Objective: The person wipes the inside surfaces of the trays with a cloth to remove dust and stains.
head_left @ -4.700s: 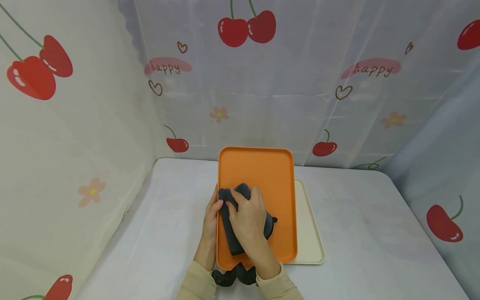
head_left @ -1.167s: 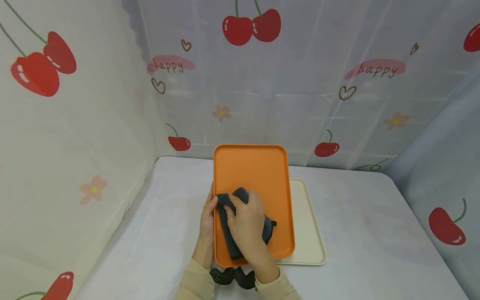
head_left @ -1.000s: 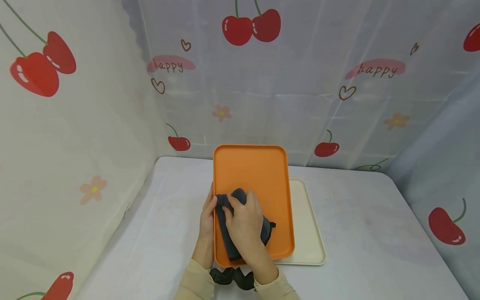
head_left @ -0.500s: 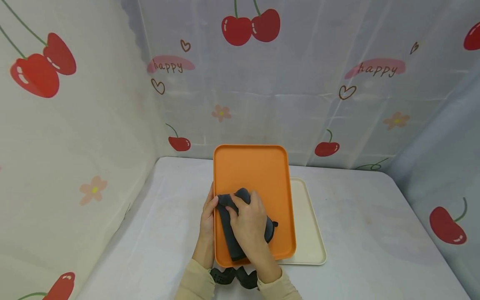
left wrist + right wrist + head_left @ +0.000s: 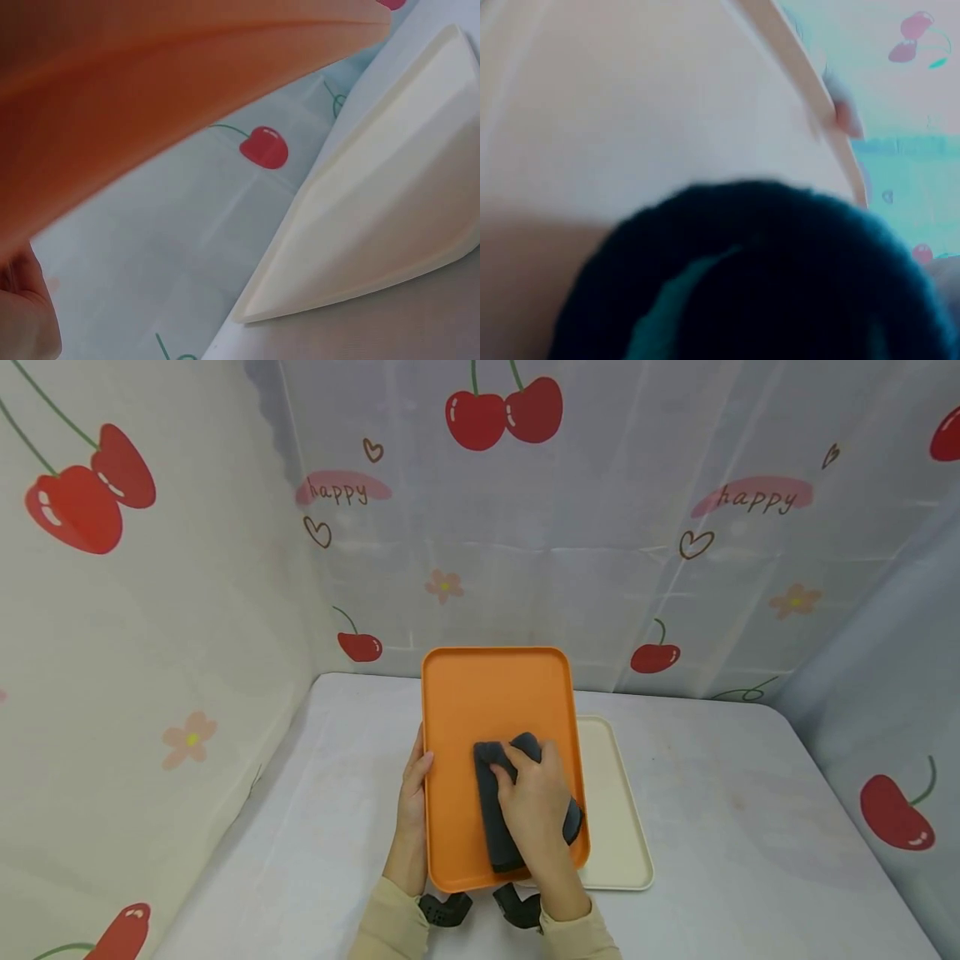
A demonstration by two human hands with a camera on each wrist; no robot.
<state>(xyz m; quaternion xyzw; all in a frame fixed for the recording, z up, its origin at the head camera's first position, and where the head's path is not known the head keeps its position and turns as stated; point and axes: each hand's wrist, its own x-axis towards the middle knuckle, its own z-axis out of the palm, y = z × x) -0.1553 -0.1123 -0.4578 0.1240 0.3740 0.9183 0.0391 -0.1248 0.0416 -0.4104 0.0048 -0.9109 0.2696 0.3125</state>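
Observation:
An orange tray (image 5: 495,693) is held up above the table, gripped along its left edge by my left hand (image 5: 409,806), thumb at the rim. The left wrist view shows the tray's orange underside (image 5: 180,97) and part of that hand (image 5: 28,307). My right hand (image 5: 536,806) grips a folded dark grey cloth (image 5: 497,818) against the tray's face, right of its middle. Close up in the right wrist view, the cloth (image 5: 757,217) looks nearly black and the tray (image 5: 645,112) washed-out. The left hand's fingers behind the tray are mostly hidden.
A cream tray (image 5: 615,827) lies on the white table (image 5: 735,827), partly behind the orange one. Black wrist devices (image 5: 446,910) sit at both wrists. Cherry-printed curtains (image 5: 540,568) stand at the back and both sides.
My right hand has slid the cloth rightward across the orange tray, away from its left rim towards its right edge. The tray has shifted slightly left, still in my left hand's grip.

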